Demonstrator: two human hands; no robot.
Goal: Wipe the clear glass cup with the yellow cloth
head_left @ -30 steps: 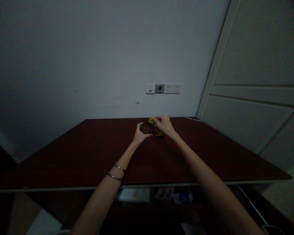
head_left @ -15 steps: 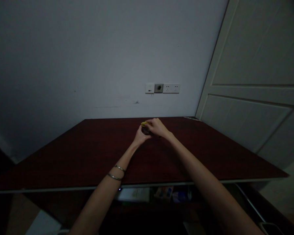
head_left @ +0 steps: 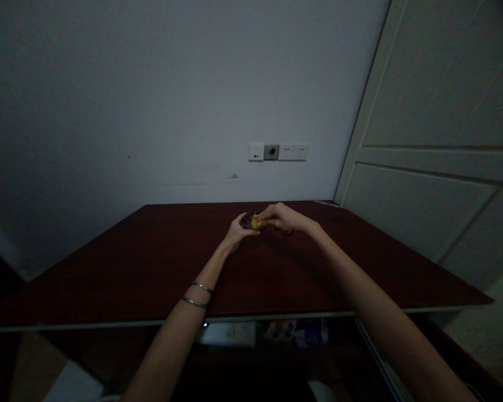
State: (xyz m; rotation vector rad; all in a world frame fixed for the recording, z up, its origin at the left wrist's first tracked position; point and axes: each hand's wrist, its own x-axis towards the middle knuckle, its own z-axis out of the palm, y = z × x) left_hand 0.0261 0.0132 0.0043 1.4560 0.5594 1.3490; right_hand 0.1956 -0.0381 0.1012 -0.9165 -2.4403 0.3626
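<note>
Both of my arms reach out over a dark red table [head_left: 151, 262]. My left hand [head_left: 236, 232], with two thin bangles on its wrist, is closed round a small dark round object [head_left: 247, 220] held just above the far middle of the tabletop. My right hand [head_left: 285, 218] meets it from the right, fingers pinched on a small yellow thing [head_left: 256, 224] pressed against the round object. The room is dim and neither item shows enough detail to name.
A white wall rises behind the table with a row of sockets [head_left: 279, 152]. A pale panelled door [head_left: 436, 139] stands at the right. Under the table's front edge lie boxes and papers [head_left: 230, 333].
My right hand has shifted slightly right and turned, so the yellow thing now sits at the front of the dark round object rather than on top. My left hand has stayed in place.
</note>
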